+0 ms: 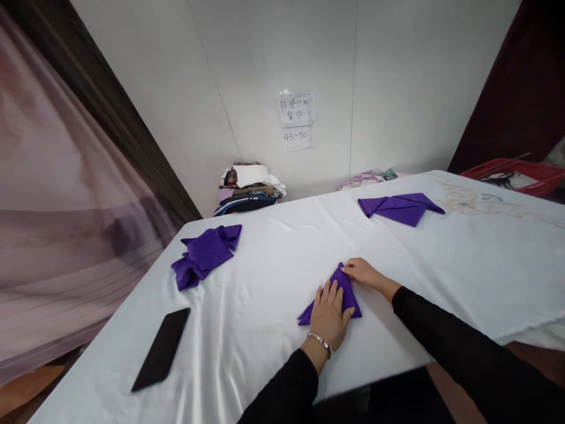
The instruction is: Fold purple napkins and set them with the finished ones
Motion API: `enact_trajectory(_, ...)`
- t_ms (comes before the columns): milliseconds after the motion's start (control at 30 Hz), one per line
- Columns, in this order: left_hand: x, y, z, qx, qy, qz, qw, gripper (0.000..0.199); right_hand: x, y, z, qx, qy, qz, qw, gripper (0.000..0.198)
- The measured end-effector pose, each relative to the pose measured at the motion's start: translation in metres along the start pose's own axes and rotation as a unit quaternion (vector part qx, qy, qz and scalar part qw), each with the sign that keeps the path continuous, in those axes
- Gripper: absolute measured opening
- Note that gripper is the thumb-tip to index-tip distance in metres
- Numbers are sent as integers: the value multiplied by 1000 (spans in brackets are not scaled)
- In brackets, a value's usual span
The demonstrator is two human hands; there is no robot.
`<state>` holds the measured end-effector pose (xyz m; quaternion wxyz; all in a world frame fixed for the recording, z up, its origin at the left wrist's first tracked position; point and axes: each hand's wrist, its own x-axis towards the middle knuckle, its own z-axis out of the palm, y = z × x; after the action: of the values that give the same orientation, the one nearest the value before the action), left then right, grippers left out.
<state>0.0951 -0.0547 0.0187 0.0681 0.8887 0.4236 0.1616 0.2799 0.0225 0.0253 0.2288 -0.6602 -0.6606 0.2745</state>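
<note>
A purple napkin, folded into a triangle, lies on the white tablecloth close to the table's front edge. Flat across its left and middle part rests my left hand, fingers stretched out and a silver bracelet at the wrist. My right hand pinches the napkin's far tip between thumb and finger. The palm of the left hand hides part of the folds.
A crumpled purple cloth lies at the left, with a black phone in front of it. Another folded purple napkin is at the back right. Stacked clothes stand by the wall; a red basket sits far right.
</note>
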Motion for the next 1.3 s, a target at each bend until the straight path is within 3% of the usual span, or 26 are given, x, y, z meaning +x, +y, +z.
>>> enact_trajectory(333, -1, 2, 1, 42, -5, 19, 999, 64, 4, 4, 5, -98, 14, 20, 995, 21)
enact_trajectory(667, -2, 7, -1, -4, 4, 8, 1000, 65, 3, 2, 7, -184, 15, 41, 982, 21)
enact_trajectory(800, -13, -2, -17, -38, 45, -41, 997, 55, 1, 0, 5, -187, 7, 35, 982, 21)
enact_trajectory(1033, -62, -39, -34, -61, 135, -231, 961, 39, 4, 4, 2, -158, -2, 31, 987, 21)
enact_trajectory(1300, -66, -39, -34, -90, 123, -243, 958, 20, 3, 12, -1, -62, -7, 23, 998, 25)
